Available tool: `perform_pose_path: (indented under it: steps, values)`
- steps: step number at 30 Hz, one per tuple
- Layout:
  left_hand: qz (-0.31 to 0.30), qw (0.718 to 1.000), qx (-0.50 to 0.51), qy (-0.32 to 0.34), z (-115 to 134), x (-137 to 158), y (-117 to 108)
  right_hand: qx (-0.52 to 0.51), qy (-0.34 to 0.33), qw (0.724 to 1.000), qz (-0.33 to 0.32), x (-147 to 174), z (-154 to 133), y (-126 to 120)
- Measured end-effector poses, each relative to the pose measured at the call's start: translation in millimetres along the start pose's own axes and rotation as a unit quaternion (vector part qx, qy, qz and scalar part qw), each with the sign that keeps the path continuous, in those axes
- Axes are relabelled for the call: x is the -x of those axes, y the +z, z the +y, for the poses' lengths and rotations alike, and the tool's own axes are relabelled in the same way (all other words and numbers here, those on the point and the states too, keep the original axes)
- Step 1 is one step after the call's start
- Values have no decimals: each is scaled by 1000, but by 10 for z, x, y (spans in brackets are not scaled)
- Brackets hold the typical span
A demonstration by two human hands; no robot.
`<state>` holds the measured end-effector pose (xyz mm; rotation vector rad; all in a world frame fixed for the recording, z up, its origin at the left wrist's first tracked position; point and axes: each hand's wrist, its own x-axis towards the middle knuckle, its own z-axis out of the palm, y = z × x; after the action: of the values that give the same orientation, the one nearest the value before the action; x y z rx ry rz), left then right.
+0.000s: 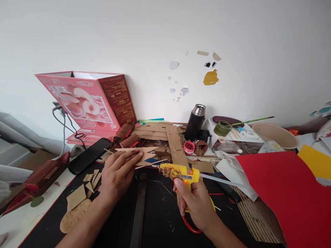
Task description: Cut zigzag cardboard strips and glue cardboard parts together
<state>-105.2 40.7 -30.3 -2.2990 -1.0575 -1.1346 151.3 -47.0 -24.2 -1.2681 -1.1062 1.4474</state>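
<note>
My right hand (192, 199) is wrapped round a yellow glue gun (178, 171), its body stained brown and a small orange light glowing on it. A clear glue stick (222, 179) sticks out of its back end. The nozzle points left, toward thin wooden sticks (152, 164) by a cut cardboard piece (148, 156). My left hand (119, 168) lies over that cardboard piece with its fingers pressed on it; the underside of the grip is hidden. A dark metal ruler-like bar (139, 210) lies on the black mat below the hands.
Cardboard scraps (76, 198) lie at left, near a black phone-like slab (89, 156). A pink box (88, 103) stands behind. At back right are an open black thermos (196, 122), paint jars (189, 147) and a brush in a green jar (222, 128). Red paper (289, 193) covers the right side.
</note>
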Motion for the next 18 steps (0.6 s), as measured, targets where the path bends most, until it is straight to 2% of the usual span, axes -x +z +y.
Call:
perform_pose_path:
  steps: [18]
  values:
    - [-2,1000,16,-9,10,-12,-10,-6,10,1000,3,3,-9,3]
